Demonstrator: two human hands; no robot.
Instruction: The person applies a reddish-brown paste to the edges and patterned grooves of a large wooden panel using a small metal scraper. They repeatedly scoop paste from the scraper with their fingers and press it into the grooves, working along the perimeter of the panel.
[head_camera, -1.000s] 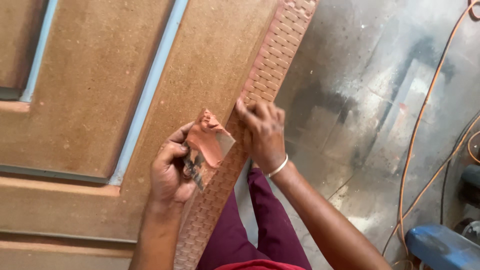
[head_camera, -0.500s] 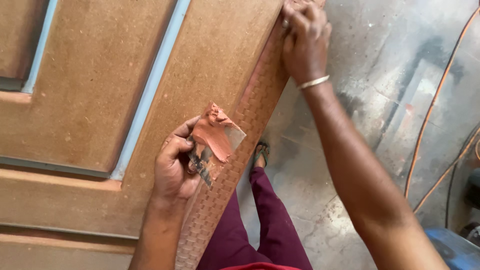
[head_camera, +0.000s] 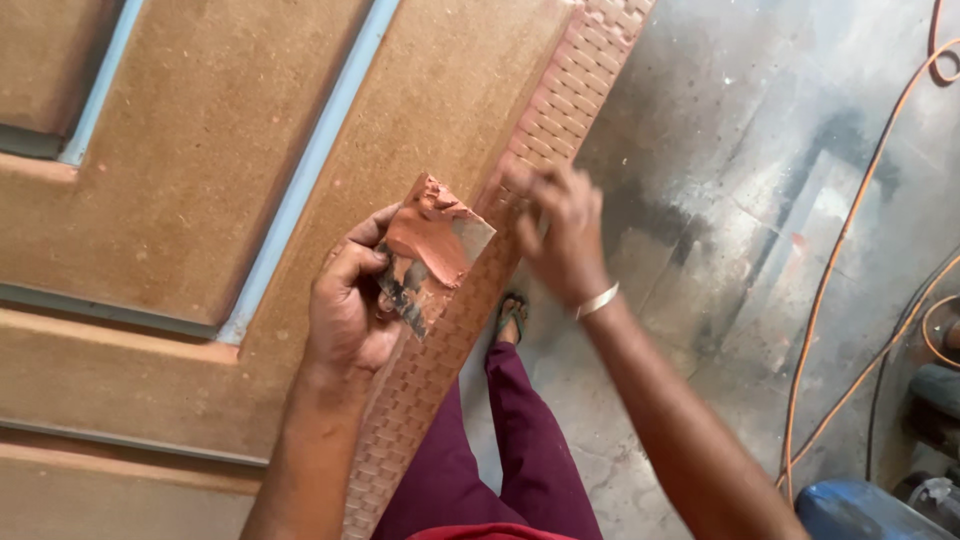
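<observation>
A: Where is the filler, and which hand has it?

B: The left hand (head_camera: 350, 305), in the middle of the frame, is closed around a small flat scrap board (head_camera: 440, 262) that carries a lump of reddish-brown putty (head_camera: 425, 240). It sits over the brown wooden door panel (head_camera: 200, 180), just beside its basket-weave carved edge strip (head_camera: 425, 380).

A: And the other hand?

B: The right hand (head_camera: 560, 235) is blurred. Its fingers touch the strip just right of the board; how wide they spread, I cannot tell.

A: What room is around?

B: Right of the strip is grey concrete floor (head_camera: 720, 200), with an orange cable (head_camera: 850, 240) at far right. A blue object (head_camera: 860, 510) is cut off at the bottom right.
</observation>
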